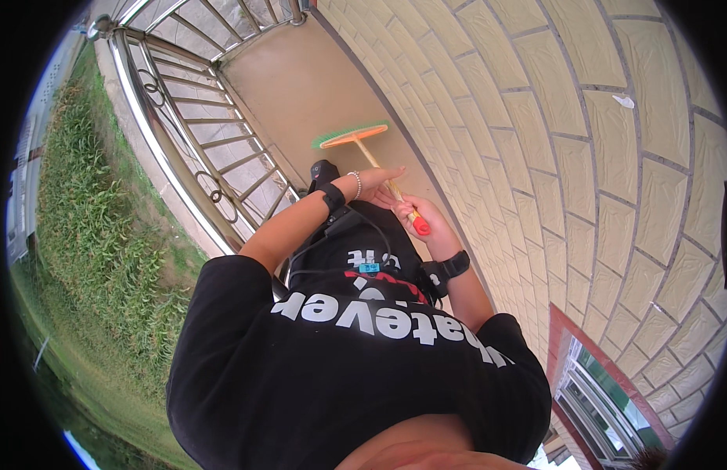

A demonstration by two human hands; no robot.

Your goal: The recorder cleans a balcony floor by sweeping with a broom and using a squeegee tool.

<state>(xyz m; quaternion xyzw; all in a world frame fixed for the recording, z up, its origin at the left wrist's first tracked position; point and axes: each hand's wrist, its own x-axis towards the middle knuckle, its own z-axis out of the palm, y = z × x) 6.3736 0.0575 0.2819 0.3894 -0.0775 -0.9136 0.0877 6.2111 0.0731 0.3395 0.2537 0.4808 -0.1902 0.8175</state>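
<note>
A long-handled floor brush [354,136] with an orange head and green bristles reaches forward over the smooth tan floor. Its yellowish handle has a red end cap [421,227]. My right hand [423,212] is wrapped around the handle just short of that cap. Farther along the handle is my left hand [372,183], loosely around it, thumb stretched across and fingers partly extended beneath. The bristles are at floor level; whether they press on it I cannot tell.
A tan brick-patterned wall [516,117] rises along the right, with a red-framed window [604,405] behind. On the left runs a shiny metal railing [158,135], with green plants [99,217] beyond. My dark shoe [324,169] is close to the brush head. A cable [381,232] crosses my lap.
</note>
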